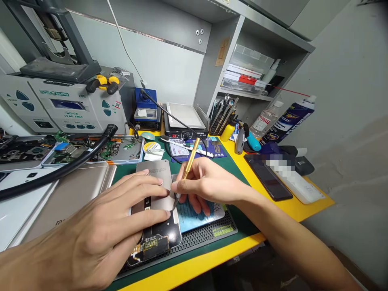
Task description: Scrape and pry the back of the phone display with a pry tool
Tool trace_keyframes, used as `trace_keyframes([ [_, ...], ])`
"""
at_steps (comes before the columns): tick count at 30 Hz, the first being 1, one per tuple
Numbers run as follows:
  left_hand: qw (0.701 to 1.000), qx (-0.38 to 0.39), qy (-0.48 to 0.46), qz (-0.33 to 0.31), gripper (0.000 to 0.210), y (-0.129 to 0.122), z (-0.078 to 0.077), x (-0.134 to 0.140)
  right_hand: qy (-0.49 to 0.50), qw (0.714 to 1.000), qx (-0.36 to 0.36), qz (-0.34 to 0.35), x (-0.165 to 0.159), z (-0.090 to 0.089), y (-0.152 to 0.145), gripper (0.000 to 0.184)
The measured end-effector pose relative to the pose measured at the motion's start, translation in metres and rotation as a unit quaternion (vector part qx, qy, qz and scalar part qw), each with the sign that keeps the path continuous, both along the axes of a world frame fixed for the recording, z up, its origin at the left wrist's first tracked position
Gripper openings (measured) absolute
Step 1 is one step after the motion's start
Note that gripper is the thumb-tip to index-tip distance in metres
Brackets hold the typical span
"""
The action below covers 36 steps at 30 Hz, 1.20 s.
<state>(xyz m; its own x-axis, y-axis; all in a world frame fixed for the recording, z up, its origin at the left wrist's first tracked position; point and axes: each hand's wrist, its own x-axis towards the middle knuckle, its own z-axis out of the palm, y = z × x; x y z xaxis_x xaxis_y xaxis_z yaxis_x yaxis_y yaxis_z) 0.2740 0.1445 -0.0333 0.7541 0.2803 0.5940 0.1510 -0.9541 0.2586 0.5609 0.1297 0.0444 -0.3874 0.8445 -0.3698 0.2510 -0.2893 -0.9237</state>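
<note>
A phone display assembly [172, 233], its metal-backed side up, lies on a dark perforated pad [209, 238]. A flex cable and golden circuit traces show at its near end. My left hand [106, 218] lies across it with fingers spread and pressing on the metal back. Between thumb and fingers of my right hand [206, 182] is a craft knife [191, 159] with a golden handle. Its tip points down at the display's right edge, close to my left thumb or forefinger. Under my right hand lies a light-blue sheet or panel [194, 214], partly covered.
A hot air station [72, 109] stands at the back left, with its black hose [75, 161] crossing over opened devices. Behind are a soldering station [147, 107] and a heating plate [184, 117]. On the right lie a dark phone [268, 178], a bottle [266, 119] and a spray can [289, 119].
</note>
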Motion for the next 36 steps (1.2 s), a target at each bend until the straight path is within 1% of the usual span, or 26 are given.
trace_keyframes([
  [3,1.0,-0.007,-0.001,0.002,0.064,0.0007,-0.0008,-0.0007,0.013,1.0,-0.001,-0.012,-0.0012,0.0004,0.0001,0.046],
  [8,1.0,-0.014,-0.008,0.003,0.064,0.0004,-0.0057,-0.0024,0.003,1.0,0.007,0.004,0.001,-0.0009,0.0003,0.046],
  [10,1.0,-0.011,-0.01,0.006,0.063,0.0008,-0.0052,-0.0024,-0.006,1.0,0.007,0.009,0.0024,-0.0026,0.0006,0.045],
  [16,1.0,0.002,-0.011,-0.002,0.059,0.0009,0.0004,0.0003,0.006,1.0,0.008,0.004,0.004,-0.0074,0.0006,0.048],
  [21,1.0,-0.001,-0.008,0.001,0.061,-0.0002,-0.002,-0.0002,-0.001,1.0,0.013,0.008,0.0049,-0.0085,-0.0004,0.048],
  [30,1.0,-0.002,-0.007,0.007,0.062,0.0008,-0.0056,-0.0026,0.003,1.0,0.003,0.001,0.0041,-0.0066,-0.0002,0.044],
  [36,1.0,0.0,-0.011,0.0,0.06,0.0013,-0.0015,-0.0009,-0.003,1.0,0.006,0.003,0.0017,-0.003,-0.0015,0.046],
])
